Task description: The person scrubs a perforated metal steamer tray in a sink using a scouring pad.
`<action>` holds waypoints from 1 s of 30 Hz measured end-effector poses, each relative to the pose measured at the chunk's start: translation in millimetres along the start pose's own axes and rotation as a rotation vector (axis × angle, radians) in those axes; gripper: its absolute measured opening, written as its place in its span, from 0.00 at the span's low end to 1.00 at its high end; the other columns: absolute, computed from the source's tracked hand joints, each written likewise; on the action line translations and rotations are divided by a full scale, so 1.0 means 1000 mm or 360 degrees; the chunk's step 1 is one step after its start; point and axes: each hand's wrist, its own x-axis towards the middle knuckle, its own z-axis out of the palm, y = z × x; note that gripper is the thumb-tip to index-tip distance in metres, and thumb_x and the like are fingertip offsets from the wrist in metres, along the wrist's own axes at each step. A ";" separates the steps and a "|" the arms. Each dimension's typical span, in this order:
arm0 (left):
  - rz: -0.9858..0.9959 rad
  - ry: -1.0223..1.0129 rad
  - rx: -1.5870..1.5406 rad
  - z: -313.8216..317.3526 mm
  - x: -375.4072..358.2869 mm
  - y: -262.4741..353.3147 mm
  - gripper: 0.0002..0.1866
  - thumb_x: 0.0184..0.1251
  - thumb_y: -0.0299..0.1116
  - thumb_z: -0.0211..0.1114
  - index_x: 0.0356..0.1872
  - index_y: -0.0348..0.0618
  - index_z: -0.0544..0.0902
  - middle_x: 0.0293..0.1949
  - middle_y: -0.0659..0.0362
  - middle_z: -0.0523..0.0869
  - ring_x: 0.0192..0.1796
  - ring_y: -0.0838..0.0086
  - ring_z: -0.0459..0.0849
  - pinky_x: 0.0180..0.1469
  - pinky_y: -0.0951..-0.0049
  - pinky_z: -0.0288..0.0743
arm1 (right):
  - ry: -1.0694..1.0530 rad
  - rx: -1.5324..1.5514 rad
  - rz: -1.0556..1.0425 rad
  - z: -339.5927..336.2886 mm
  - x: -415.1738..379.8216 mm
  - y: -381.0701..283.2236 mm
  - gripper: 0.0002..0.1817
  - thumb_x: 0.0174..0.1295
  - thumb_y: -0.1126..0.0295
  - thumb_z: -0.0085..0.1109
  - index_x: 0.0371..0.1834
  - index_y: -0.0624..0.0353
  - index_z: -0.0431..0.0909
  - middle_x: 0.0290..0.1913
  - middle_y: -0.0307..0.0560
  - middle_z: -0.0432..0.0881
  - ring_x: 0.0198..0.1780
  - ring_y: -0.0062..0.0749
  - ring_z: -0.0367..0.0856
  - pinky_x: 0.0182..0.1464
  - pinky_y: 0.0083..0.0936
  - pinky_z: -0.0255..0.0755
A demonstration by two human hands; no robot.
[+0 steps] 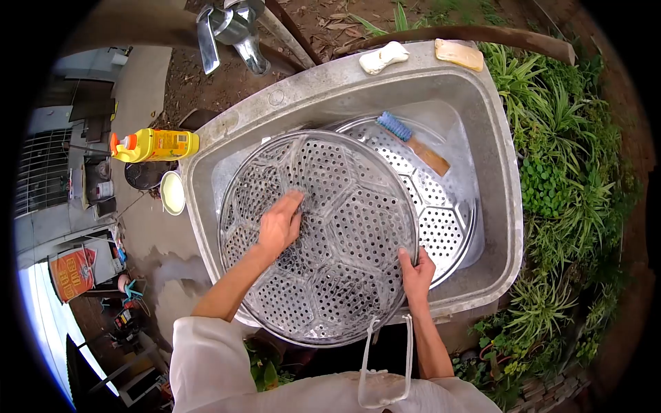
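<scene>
A large round metal steamer tray [365, 227], full of small holes and wet with grey suds, lies tilted across the sink. My right hand [417, 277] grips its right rim, thumb on top. Against the tray's upper face, left of centre, my left hand [279, 224] presses with curled fingers; whatever is under them is hidden. A second perforated steamer tray [441, 230] rests in the sink water, partly covered by the first. On it lies a scrub brush [413, 143] with blue bristles and a wooden handle.
The stone sink [506, 206] has a tap [237, 38] above its far side. Two bars of soap [383, 58] [459, 54] sit on the rim. A yellow detergent bottle [162, 145] and a pale bowl [173, 193] stand left. Plants [551, 206] grow to the right.
</scene>
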 end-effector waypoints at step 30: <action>0.0201 -0.0591 -0.0171 -0.008 -0.104 0.094 0.15 0.47 0.23 0.63 0.38 0.41 0.74 0.37 0.53 0.72 0.42 0.58 0.73 0.45 0.60 0.66 | 0.0043 0.0068 0.0032 0.005 0.003 -0.001 0.15 0.72 0.64 0.58 0.30 0.63 0.79 0.20 0.23 0.62 0.24 0.10 0.54 0.24 0.18 0.48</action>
